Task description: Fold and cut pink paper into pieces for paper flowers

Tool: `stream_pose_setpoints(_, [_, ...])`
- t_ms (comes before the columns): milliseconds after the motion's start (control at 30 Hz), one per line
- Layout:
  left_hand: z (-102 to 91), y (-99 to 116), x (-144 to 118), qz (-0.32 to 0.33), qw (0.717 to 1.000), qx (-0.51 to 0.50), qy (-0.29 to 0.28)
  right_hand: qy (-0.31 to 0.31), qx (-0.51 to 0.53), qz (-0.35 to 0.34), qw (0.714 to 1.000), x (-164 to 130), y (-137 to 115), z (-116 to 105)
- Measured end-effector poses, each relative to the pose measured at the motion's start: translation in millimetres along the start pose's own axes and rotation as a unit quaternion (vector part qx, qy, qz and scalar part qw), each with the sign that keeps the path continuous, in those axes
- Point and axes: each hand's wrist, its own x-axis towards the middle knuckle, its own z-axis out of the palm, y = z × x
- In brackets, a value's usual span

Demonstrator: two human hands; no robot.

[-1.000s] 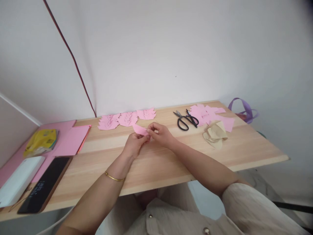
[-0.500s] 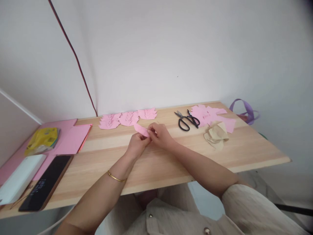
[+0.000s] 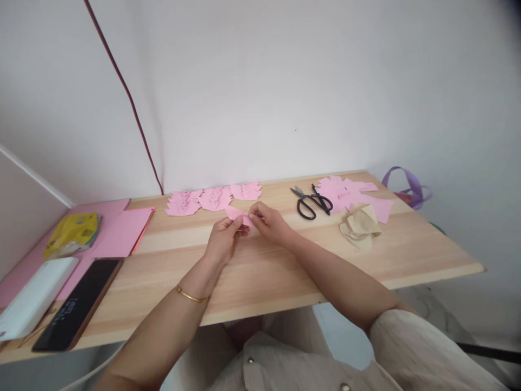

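The fingers of the left hand and right hand are covering most of the small pink paper piece; the white device at eight o'clock is running off the frame, and the dark phone display is reading too small to make out

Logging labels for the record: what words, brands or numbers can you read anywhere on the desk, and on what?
Black phone: pale digits show on its screen, too small and tilted to read.
Yellow packet: dark printed patches, too blurred to read.
White box: no print visible.
Pink paper piece held by the left hand and right hand: no print.
Scissors: no marking visible.
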Motion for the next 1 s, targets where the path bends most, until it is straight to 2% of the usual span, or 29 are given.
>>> stream_pose_setpoints(267, [0.1,3.6,-1.9,-0.017,0.999,0.003,-0.041,-0.034,0.086,0.08,0.992,3.4,-4.5,-7.5])
stream_pose_setpoints(333, [-2.6,5.4,-1.0,-0.002,0.999,0.047,-0.015,-0.055,0.083,0.105,0.99,4.0,-2.9,-10.6])
stream_pose_setpoints(400, [-7.1,8.9,0.6,0.064,0.988,0.127,0.054,-0.091,0.064,0.124,0.986,4.1,0.3,-13.7])
stream_pose_setpoints(467, [-12.5,13.0,2.7,0.161,0.953,0.219,0.131,-0.13,0.017,0.124,0.984,3.9,3.8,-15.8])
stream_pose_setpoints(533, [-16.9,15.8,4.5,0.217,0.915,0.298,0.163,-0.161,-0.053,0.115,0.979,3.3,6.1,-16.3])
stream_pose_setpoints(567, [-18.2,16.1,5.0,0.228,0.899,0.342,0.15,-0.176,-0.086,0.115,0.974,2.9,6.6,-15.9])
stream_pose_setpoints(633, [-18.7,14.1,5.0,0.233,0.867,0.431,0.087,-0.203,-0.137,0.123,0.962,1.9,6.7,-13.6])
stream_pose_setpoints(700, [-16.9,10.2,3.9,0.233,0.824,0.517,0.01,-0.218,-0.169,0.131,0.952,0.7,6.3,-10.2])
stream_pose_setpoints(767, [-14.3,6.5,2.2,0.232,0.774,0.587,-0.044,-0.217,-0.202,0.132,0.946,-0.5,5.7,-6.7])
stream_pose_setpoints(867, [-10.8,4.2,0.1,0.218,0.712,0.661,-0.094,-0.206,-0.239,0.13,0.94,-1.9,4.6,-2.5])
stream_pose_setpoints(1000, [-8.2,5.2,-1.3,0.186,0.665,0.71,-0.135,-0.197,-0.25,0.136,0.938,-2.4,3.8,1.4])
